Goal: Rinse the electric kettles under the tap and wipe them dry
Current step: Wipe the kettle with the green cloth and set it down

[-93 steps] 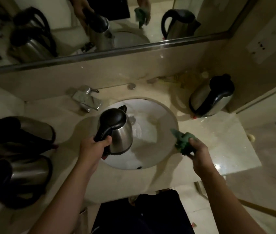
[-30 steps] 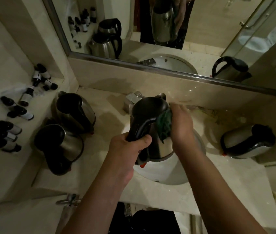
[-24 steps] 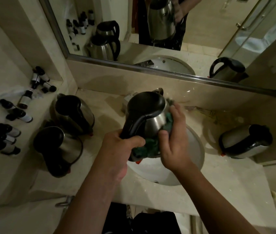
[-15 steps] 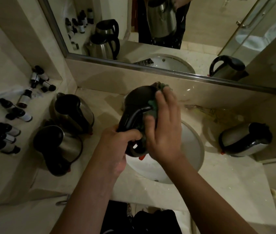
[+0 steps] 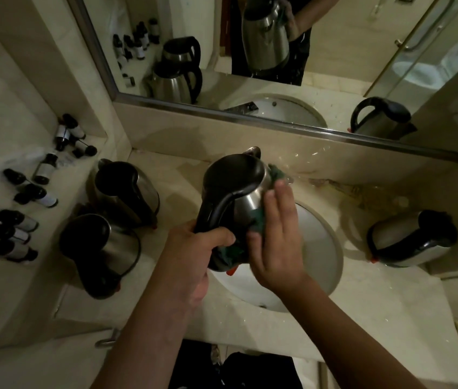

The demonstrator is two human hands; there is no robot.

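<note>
The left hand (image 5: 194, 248) curls round the black handle of the kettle (image 5: 236, 189) and holds it lifted above the sink (image 5: 320, 248), probably so that any drips fall into the basin rather than onto the counter (image 5: 376, 310). Gripping the handle keeps the steel body free all round for wiping. The right hand (image 5: 275, 245) lies nearly flat, fingers straight and close together, pressing a green cloth (image 5: 258, 223) against the right side of the kettle's body; more of the cloth shows at the far edge near the lid and bunched under the base. A flat palm spreads the cloth over more metal than a pinch would, which suits drying a curved wall.

Two more kettles stand to the left on the counter, one farther (image 5: 127, 189) and one nearer (image 5: 101, 248), just beside each other. A fourth kettle (image 5: 410, 240) stands apart on the right side of the sink. That split looks like a sorting of done from not yet done, though in this dim light I cannot tell which kettles are wet.

Small dark bottles (image 5: 26, 192) lie scattered on a ledge at far left, well clear of the splash zone. The mirror (image 5: 334, 66) along the far wall shows the lifted kettle's hidden side, with the cloth hand against it.
</note>
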